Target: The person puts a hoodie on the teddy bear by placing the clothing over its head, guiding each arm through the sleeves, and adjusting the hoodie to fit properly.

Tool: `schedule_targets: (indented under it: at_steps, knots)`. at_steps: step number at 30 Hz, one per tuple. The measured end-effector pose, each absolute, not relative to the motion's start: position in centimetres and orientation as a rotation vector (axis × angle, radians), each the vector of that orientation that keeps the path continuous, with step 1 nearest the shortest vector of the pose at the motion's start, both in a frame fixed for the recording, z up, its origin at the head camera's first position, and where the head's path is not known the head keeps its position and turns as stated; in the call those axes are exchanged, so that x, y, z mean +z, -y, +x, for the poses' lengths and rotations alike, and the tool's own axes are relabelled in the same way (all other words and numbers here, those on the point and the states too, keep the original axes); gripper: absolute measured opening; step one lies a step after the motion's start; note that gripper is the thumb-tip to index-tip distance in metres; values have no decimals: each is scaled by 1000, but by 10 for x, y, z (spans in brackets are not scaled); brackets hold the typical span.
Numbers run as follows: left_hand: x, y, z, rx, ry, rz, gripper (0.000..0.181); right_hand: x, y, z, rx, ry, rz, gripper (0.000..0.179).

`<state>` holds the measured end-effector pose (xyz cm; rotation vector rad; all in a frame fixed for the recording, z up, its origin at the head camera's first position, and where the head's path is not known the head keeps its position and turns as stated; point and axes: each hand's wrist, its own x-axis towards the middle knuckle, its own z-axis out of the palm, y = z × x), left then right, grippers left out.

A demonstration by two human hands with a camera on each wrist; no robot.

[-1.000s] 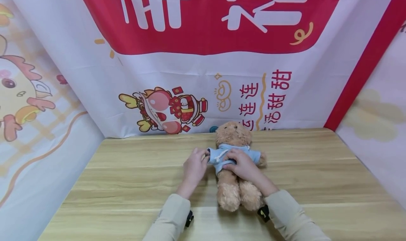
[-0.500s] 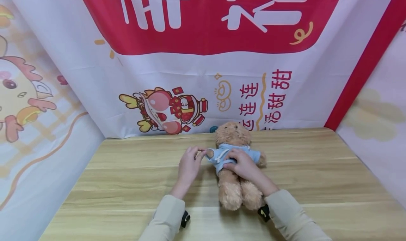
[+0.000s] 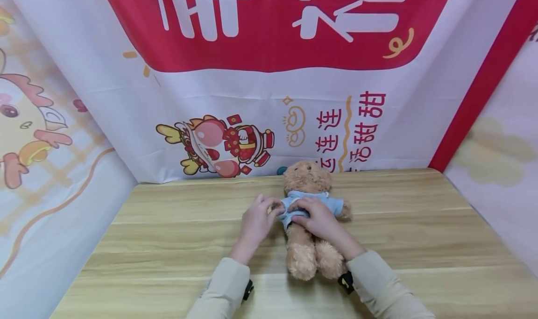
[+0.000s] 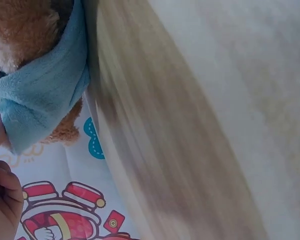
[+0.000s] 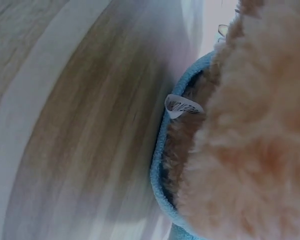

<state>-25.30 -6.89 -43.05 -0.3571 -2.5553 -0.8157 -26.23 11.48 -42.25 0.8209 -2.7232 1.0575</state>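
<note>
A light brown teddy bear [image 3: 307, 180] in a blue shirt [image 3: 334, 204] lies on its back on the wooden table, head toward the backdrop. At the bear's sleeve on the left side, my left hand [image 3: 256, 222] pinches the cloth beside the paw. My right hand [image 3: 320, 220] rests over the bear's belly, gripping the shirt front near its hem, with the thumb below. Up close in the right wrist view are the shirt's hem [image 5: 161, 155], a white tag [image 5: 181, 105] and the bear's fur [image 5: 255, 135]. The left wrist view shows blue shirt cloth [image 4: 42, 95].
The wood-grain table [image 3: 168, 244] extends to both sides of the bear. Behind it hangs a white and red printed backdrop [image 3: 269, 38], which meets the table's far edge close to the bear's head. A printed side cloth [image 3: 50, 169] hangs at the left.
My left hand first drew back left, where the paw showed in the sleeve opening, then came back right against the sleeve. My right hand stayed on the shirt, its fingers shifting slightly.
</note>
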Motion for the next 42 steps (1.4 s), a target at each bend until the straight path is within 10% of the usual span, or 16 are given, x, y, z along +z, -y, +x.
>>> schedule_targets:
  at_steps: [18, 33, 42]
  knots:
    - [-433, 88, -269, -1164, 2564, 80, 18, -422, -104, -256, 813, 2823, 833, 11]
    - [-431, 82, -258, -1107, 2758, -69, 29, -417, -98, -261, 917, 2828, 683, 33]
    - [-437, 83, -262, -1312, 2620, -73, 19, -419, -93, -258, 587, 2794, 725, 15]
